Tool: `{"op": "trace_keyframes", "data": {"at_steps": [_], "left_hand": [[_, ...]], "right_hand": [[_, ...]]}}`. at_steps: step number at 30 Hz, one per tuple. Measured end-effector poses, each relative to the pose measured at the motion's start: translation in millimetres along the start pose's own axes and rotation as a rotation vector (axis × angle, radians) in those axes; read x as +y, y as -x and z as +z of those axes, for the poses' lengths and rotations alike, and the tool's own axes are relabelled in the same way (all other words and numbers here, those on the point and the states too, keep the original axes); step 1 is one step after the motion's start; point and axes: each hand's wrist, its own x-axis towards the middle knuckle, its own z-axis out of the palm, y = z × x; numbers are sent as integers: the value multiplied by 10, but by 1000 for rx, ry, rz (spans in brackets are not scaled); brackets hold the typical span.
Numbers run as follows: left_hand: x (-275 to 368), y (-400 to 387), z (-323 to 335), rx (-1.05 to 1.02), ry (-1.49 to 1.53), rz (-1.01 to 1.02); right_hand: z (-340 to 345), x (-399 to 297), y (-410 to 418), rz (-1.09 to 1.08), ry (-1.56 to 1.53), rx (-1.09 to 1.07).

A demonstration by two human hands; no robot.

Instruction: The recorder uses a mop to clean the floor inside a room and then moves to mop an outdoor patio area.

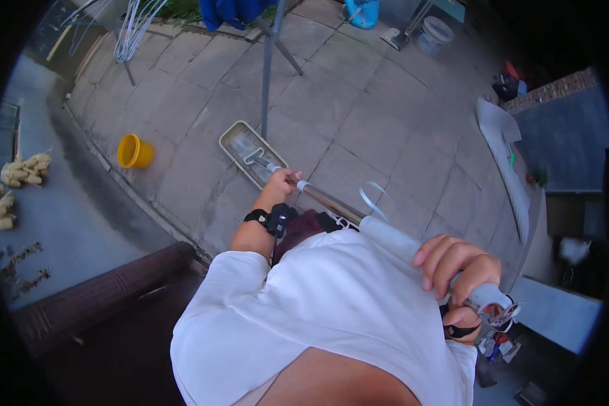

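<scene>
Both of my hands grip a long metal pole tool with pale sleeves, which runs diagonally across my front. My left hand is closed around its lower shaft, with a dark strapped device on the wrist. My right hand wraps the thick white sleeve near the upper end, where loops of string hang. At the far end, a white bracket-like head is over or inside a long beige trough on the paving. The trough's inside looks grey and wet or dirty; whether the head touches its bottom cannot be told.
A yellow bucket stands left of the trough. Grey metal legs rise just beyond it. A white bucket is farther back. Corn-cob bundles hang at the left wall. A rolled pale sheet lies at right.
</scene>
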Motion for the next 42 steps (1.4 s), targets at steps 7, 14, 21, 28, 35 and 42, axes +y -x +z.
{"op": "trace_keyframes", "data": {"at_steps": [7,14,21,28,35,42], "left_hand": [[28,-350,-142,65,-46,46],[-66,-264,-95,97,-12,10],[-145,-166,3,63,58,-24],[-39,-234,-143,-27,23,86],[-37,-178,-237,-38,-51,43],[186,-615,-387,-27,-191,-64]], "right_hand": [[103,-148,36,-8,129,59],[-134,-451,40,-140,297,-102],[-158,-557,-18,-274,325,-130],[-13,-182,-31,-173,129,113],[83,-138,347,-20,-6,247],[236,-198,401,53,89,223]]}}
